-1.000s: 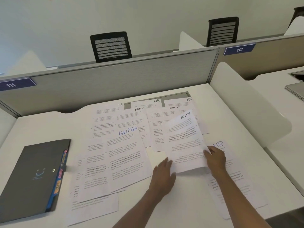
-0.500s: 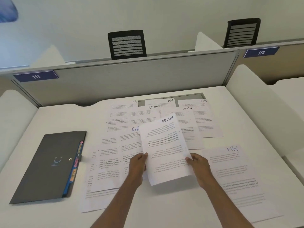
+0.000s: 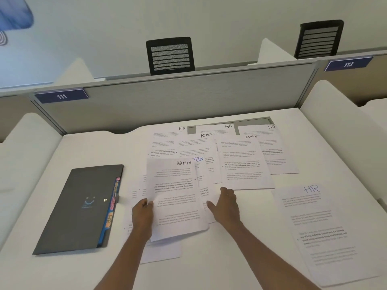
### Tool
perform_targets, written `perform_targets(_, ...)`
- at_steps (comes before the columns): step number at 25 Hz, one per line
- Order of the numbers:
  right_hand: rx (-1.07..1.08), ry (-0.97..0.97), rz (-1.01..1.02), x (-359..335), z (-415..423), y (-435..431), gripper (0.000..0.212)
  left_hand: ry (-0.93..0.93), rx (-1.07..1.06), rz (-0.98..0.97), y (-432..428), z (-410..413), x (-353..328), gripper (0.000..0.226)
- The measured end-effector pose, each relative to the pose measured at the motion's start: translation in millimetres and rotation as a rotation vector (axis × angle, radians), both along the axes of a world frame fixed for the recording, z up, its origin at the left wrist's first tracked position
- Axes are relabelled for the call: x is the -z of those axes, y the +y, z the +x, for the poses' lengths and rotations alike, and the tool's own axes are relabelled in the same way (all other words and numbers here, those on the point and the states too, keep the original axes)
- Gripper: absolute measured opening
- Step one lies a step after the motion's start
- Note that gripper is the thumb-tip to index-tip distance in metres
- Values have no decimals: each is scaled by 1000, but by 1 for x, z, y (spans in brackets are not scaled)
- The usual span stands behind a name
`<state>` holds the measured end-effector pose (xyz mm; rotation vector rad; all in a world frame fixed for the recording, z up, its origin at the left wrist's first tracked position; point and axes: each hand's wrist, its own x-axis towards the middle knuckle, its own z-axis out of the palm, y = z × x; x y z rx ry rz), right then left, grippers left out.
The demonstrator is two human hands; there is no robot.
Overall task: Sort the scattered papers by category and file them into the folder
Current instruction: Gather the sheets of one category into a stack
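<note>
My left hand point(image 3: 143, 214) grips the left edge of a sheet marked ADMIN point(image 3: 176, 197), held over other papers on the white desk point(image 3: 230, 258). My right hand point(image 3: 225, 207) is off that sheet, fingers spread, resting just to its right on a blue-lettered ADMIN sheet point(image 3: 204, 176). Further back lie overlapping ADMIN sheets point(image 3: 240, 162) and HR sheets point(image 3: 270, 147). A large HR sheet point(image 3: 314, 227) lies alone at the right. The dark grey folder point(image 3: 81, 208) with coloured tabs on its right edge lies shut at the left.
A grey partition point(image 3: 167, 103) with labels 111 and 112 closes the desk's back. White curved side dividers point(image 3: 339, 126) stand on both sides. Two black chairs point(image 3: 170, 55) show behind the partition. More papers lie under the held sheet near the front.
The ADMIN sheet has moved left, toward the folder, over the left pile. My right hand has let go of it and now lies open beside it; my left hand still holds it.
</note>
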<state>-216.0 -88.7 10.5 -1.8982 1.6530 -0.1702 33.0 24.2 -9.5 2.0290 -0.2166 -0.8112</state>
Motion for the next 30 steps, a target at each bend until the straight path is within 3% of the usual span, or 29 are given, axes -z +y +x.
perform_targets(2,-19,164,-50,1,13,2,77,-32,-1,30,7,13,5,27)
perform_targets(5,-32,297,-66,4,24,6,80,-38,8,43,17,25,10,17)
perform_targets(11,38,237,39,2,35,2,74,-41,20,61,27,31,15,14)
perform_targets(18,84,223,131,2,36,-1,65,-16,54,89,29,32,15,32)
perform_targets(20,84,173,155,2,34,-2,60,-9,50,90,29,32,15,33)
perform_targets(25,234,-205,64,-12,29,-7,28,-1,34,80,33,30,10,30)
perform_targets(30,450,-426,-181,-51,19,-27,26,10,28,51,27,24,7,16)
